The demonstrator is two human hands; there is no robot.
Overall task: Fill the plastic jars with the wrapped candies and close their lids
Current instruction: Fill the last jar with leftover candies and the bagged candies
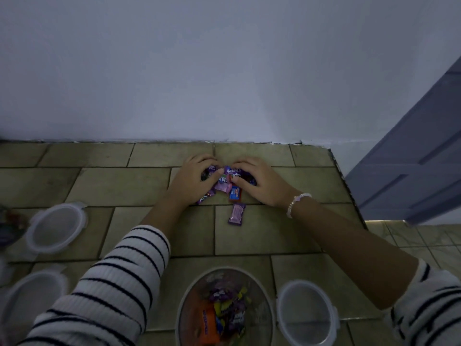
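Note:
A small heap of wrapped candies point(228, 182), mostly purple with one red, lies on the tiled floor near the wall. My left hand point(193, 179) and my right hand point(259, 181) cup the heap from both sides, fingers curled round the wrappers. One pink-purple candy point(236, 214) lies apart, just in front of the heap. Close to me stands an open clear plastic jar point(184, 308) partly filled with mixed candies.
A lid point(308, 312) lies right of the jar. Two more lids or tubs lie at the left point(56, 227) and lower left point(27, 295). A wall runs behind the heap; a grey door point(419, 156) stands at the right beyond the floor's step edge.

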